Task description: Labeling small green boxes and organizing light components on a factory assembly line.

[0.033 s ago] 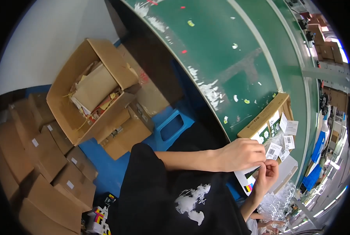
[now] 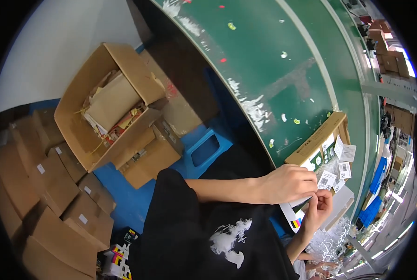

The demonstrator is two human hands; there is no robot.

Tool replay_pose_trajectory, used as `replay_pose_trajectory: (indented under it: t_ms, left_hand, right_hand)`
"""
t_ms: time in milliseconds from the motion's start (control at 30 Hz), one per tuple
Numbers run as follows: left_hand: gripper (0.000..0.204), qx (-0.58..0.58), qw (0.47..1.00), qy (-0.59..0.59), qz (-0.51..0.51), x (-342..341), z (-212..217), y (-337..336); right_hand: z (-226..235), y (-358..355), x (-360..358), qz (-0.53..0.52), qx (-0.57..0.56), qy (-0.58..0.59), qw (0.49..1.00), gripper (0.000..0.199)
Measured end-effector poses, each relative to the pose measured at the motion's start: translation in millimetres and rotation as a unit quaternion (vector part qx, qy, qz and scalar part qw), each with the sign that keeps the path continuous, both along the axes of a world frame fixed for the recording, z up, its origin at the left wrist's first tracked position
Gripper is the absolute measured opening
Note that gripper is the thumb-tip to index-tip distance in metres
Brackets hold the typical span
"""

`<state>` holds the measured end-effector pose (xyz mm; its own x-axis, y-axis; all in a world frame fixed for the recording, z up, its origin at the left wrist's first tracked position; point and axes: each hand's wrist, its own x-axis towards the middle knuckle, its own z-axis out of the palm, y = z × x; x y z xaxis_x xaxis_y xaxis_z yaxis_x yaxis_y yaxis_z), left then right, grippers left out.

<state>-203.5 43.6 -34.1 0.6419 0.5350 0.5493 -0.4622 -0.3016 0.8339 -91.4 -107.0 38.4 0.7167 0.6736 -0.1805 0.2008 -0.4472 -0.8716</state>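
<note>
Both hands' fingers (image 2: 321, 199) pinch 1 white label (image 2: 326, 179) at the green table (image 2: 283, 79) edge.

Open cardboard box (image 2: 78, 116) of scraps, stacked sealed cartons (image 2: 54, 196), blue stool (image 2: 208, 147)

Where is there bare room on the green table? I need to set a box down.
The green table is mostly bare beyond the open tray, apart from small scraps. It is crowded by the hands, where labels pile up.
</note>
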Motion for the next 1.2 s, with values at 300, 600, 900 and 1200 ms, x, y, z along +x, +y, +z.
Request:
replay_pose_trajectory:
  t_ms: [300, 600, 900, 1200]
  left_hand:
    - [0.01, -0.067, 0.997, 0.004, 0.029, -29, -19, 28]
    - [0.01, -0.134, 0.991, 0.018, -0.007, -58, -31, 11]
    - [0.012, -0.167, 0.985, 0.021, -0.028, -64, -13, -6]
    - [0.015, -0.179, 0.972, 0.059, -0.141, -40, 5, -42]
  right_hand:
    - [1, 25, -32, 0.032, -0.022, -0.06, 0.997, 0.006]
    - [-10, 20, -49, 0.036, 0.093, -0.055, 0.993, 0.02]
    - [2, -3, -52, 0.031, 0.102, -0.108, 0.988, 0.023]
    - [-4, -29, -59, 0.007, 0.273, 0.005, 0.962, 0.025]
